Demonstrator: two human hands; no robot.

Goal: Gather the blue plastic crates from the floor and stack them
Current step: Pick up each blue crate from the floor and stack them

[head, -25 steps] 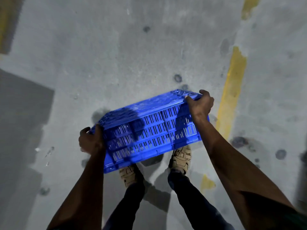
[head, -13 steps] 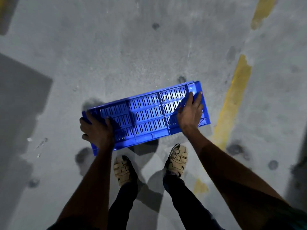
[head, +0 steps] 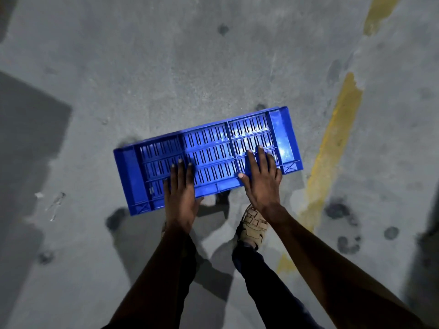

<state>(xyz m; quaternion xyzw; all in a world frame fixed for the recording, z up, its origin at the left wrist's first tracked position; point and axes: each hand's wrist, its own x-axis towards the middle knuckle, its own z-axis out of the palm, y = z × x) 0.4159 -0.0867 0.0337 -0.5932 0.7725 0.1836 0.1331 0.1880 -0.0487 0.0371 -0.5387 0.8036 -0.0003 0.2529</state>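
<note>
**Crate turned on its side, hands now flat on it**

At the person's feet, the blue crate [head: 209,160] stands on one long side on the concrete floor [head: 166,67], its slotted wall facing up. A second ago both hands gripped its ends and held it tilted; now the left hand [head: 180,188] and right hand [head: 261,176] lie flat on that wall, fingers straight, gripping nothing. I'd judge it is being steadied, not yet stacked; no other crate shows. A sandal [head: 253,225] sits just behind, a yellow line [head: 332,143] to the right. No label or writing is readable.
</note>
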